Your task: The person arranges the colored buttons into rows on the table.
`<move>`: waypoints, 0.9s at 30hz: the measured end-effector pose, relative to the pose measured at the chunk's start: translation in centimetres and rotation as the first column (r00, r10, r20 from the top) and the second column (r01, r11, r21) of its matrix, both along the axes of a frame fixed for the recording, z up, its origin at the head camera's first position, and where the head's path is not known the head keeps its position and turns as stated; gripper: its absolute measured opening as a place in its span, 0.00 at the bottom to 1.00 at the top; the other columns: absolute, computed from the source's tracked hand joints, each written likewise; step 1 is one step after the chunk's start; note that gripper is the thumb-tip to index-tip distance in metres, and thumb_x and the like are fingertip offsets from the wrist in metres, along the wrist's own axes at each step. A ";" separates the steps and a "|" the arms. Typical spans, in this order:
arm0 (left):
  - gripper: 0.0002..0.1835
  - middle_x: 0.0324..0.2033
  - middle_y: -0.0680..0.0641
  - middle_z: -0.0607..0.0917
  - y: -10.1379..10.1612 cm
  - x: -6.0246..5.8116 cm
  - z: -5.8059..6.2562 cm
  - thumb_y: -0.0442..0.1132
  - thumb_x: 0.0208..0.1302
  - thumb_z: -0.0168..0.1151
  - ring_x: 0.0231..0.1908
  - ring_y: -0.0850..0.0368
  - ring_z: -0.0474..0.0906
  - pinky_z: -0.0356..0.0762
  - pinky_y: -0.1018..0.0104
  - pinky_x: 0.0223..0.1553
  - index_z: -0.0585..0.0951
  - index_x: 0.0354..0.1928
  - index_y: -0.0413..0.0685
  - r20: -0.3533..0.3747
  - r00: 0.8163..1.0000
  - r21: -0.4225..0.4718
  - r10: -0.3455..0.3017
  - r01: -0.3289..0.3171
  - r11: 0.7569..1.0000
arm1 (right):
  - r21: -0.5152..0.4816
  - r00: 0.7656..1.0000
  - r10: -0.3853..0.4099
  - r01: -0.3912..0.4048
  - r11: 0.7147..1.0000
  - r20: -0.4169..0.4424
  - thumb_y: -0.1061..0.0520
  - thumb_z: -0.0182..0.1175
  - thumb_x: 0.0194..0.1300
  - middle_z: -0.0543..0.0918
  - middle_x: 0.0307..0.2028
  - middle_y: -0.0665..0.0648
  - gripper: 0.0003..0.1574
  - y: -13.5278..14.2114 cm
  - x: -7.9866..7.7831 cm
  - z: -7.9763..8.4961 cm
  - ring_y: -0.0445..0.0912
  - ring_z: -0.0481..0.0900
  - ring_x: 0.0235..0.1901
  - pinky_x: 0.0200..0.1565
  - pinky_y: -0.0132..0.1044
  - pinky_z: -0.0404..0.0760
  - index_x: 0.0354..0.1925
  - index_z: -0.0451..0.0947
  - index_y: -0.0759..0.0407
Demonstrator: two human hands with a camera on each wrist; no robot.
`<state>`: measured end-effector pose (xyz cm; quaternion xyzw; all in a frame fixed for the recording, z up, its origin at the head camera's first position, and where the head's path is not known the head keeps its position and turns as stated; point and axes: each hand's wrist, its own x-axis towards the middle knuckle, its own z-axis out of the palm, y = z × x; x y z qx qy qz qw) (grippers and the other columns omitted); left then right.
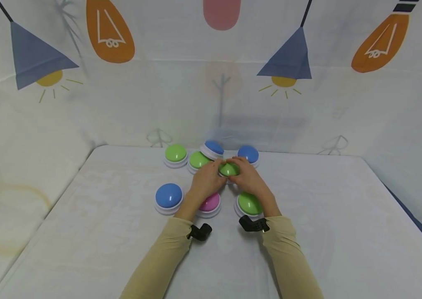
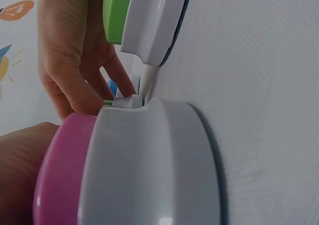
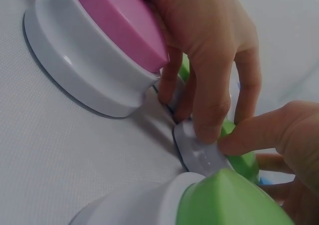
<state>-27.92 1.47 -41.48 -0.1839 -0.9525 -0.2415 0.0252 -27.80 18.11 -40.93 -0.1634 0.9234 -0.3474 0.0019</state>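
Observation:
A push button with a green dome and white base is held between both hands, at the middle of the group. My left hand grips its left side, my right hand its right side. In the right wrist view, thumbs and fingers pinch this green button, which looks tilted. Just behind the left hand, a blue button leans on another green button. Below the left wrist lies a pink button, partly covered; a green button is under the right wrist.
A green button stands at the back left and a blue button at the back right, behind the right hand. Another blue button sits left of the left forearm. The white table meets a printed cloth at its back edge.

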 end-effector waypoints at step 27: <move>0.29 0.59 0.44 0.80 0.3 0.6 1.1 0.48 0.65 0.65 0.58 0.47 0.77 0.76 0.51 0.57 0.73 0.67 0.53 -0.015 1.000 0.028 -0.028 0.028 0.999 | 0.020 0.999 -0.040 0.040 0.999 -0.017 0.64 0.63 0.62 0.65 0.68 0.71 0.35 0.4 1.3 1.4 0.66 0.63 0.68 0.67 0.60 0.62 0.66 0.69 0.66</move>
